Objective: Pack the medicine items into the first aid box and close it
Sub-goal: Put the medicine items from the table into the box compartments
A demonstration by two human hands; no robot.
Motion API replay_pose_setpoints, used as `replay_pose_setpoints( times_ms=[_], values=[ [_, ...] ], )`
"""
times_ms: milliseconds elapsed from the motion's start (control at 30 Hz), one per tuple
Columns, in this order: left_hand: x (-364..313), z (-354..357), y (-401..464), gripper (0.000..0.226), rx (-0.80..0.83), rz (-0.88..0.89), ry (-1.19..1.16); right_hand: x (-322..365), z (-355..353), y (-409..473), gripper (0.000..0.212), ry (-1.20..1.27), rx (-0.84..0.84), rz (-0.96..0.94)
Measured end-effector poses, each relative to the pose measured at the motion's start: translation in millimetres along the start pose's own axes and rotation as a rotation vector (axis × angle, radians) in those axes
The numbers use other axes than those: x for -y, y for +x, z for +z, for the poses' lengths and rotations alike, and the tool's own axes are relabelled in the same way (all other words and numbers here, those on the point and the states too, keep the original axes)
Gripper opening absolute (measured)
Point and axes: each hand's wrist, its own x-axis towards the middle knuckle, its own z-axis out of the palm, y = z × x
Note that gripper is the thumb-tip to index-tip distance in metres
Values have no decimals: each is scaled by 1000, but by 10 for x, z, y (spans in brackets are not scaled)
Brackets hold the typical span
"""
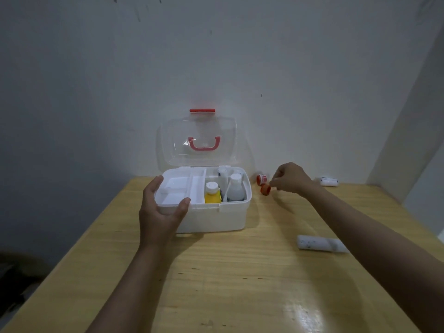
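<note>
A white first aid box (216, 219) stands on the wooden table with its clear lid (197, 143) raised upright. Inside on the right are a yellow bottle (212, 194), a white bottle (235, 191) and a white tube (223, 176). A white inner tray (177, 191) fills the left part. My left hand (159, 210) grips the box's front left corner, thumb on the rim. My right hand (289, 180) pinches a small orange-capped item (265, 189) just right of the box. A second small red-capped jar (261, 179) lies beside it.
A white tube (319, 245) lies on the table (240, 284) to the near right. A white roll (328, 181) rests at the far right by the wall. The table's left edge runs diagonally; walls close in behind and on the right.
</note>
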Motion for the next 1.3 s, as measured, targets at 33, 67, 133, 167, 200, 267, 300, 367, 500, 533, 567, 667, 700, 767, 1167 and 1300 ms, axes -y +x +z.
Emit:
replay_pose_setpoints(
  times_ms=[33,67,133,167,200,267,300,367,500,533,567,667,700,767,1167,1300],
  values=[
    [3,-2,1,77,-2,-1,-1,9,32,-4,15,39,-63,-50],
    [3,0,2,77,-3,-6,-2,12,75,-7,18,75,-109,-90],
    [4,6,-1,77,-3,-15,-7,0,190,-11,21,112,-165,-140],
    [8,8,-2,76,-4,-12,-6,-9,254,-19,21,100,-183,-160],
    [14,11,-1,75,-6,-4,-3,-27,321,-20,19,83,-196,-175],
    [26,9,3,74,-7,6,-1,-66,433,-19,12,73,-206,-200],
    [27,8,6,76,-8,4,-3,-79,471,-21,8,75,-213,-215],
    [25,9,15,77,-7,-1,-8,-90,504,-24,3,93,-227,-234],
    [17,11,9,77,-9,7,-11,-114,477,-4,13,12,-215,-240],
    [17,11,10,77,-13,7,-15,-128,461,-4,15,-22,-210,-230],
    [16,10,10,77,-13,6,-14,-143,442,-14,19,-44,-207,-222],
    [7,8,8,77,-7,6,-9,-200,372,-101,25,-57,-203,-233],
    [7,6,6,77,-7,6,-10,-221,348,-145,27,-58,-205,-239],
    [1,2,-2,76,-14,6,-12,-282,309,-228,33,-59,-216,-238],
    [3,13,2,72,-16,38,32,-671,204,-537,35,-33,-339,-244],
    [-1,16,0,74,-21,49,45,-698,165,-626,26,56,-313,-198]
  ],
)
